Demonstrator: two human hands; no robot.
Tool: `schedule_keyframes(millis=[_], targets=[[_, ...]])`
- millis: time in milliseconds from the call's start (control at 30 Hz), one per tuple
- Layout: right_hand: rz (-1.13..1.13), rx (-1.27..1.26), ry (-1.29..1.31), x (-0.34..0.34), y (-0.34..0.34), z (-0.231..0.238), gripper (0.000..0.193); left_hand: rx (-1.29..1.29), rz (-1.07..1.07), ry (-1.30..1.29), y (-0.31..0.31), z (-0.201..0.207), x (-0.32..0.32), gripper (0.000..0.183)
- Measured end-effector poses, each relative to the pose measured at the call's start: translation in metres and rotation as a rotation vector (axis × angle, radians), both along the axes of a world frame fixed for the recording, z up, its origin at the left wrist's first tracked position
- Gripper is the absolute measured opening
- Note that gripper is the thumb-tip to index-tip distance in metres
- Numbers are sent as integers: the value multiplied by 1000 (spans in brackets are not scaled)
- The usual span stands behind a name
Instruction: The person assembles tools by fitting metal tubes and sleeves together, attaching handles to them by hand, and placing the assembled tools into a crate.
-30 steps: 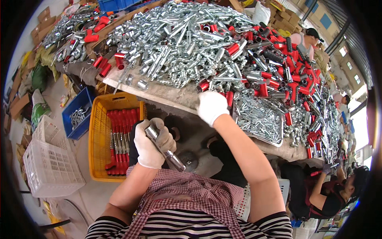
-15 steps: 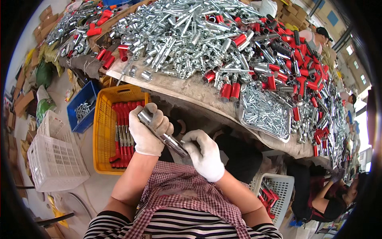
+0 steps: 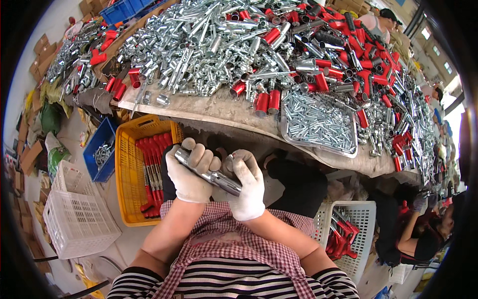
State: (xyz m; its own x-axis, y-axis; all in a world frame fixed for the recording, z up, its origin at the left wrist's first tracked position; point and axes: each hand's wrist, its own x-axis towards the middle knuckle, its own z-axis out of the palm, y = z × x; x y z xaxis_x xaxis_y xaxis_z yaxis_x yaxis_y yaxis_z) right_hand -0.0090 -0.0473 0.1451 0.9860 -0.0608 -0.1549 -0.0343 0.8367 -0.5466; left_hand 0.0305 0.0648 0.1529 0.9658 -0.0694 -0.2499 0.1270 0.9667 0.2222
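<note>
Here, crated tools (image 3: 153, 174) near left hand (image 3: 187, 180)

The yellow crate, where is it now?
In the head view, the yellow crate is left of centre, below the worktable, between the lower blue bin and the gloved left hand.

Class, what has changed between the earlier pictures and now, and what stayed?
The right grip has come down the picture and left, from the edge of the worktable to the right-hand end of the metal tube, which now lies more crosswise. Whether the right grip pinches anything is unclear. The left grip stays closed around the tube.
</note>
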Motion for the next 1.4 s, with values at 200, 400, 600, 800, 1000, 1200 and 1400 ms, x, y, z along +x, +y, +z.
schedule_keyframes(millis=[200,400,600,800,1000,1200,1400], targets=[[-120,-971,-327,0,-30,-13,8,124,-47,-317,7,15,10,39],[-277,-1399,-827,7,-39,2,24,243,1,-340,6,19,13,34],[-291,-1703,-935,7,-34,13,23,325,8,-356,4,24,12,30],[-103,-1870,-624,-5,-21,24,16,627,0,-430,-4,22,1,22],[600,-950,-297,4,-60,5,34,439,-106,-383,-5,32,-9,24],[533,-750,-184,-9,-47,-2,32,154,-177,-223,-5,35,4,52],[186,-1282,-487,10,-44,16,35,967,-176,-804,50,8,24,64]])
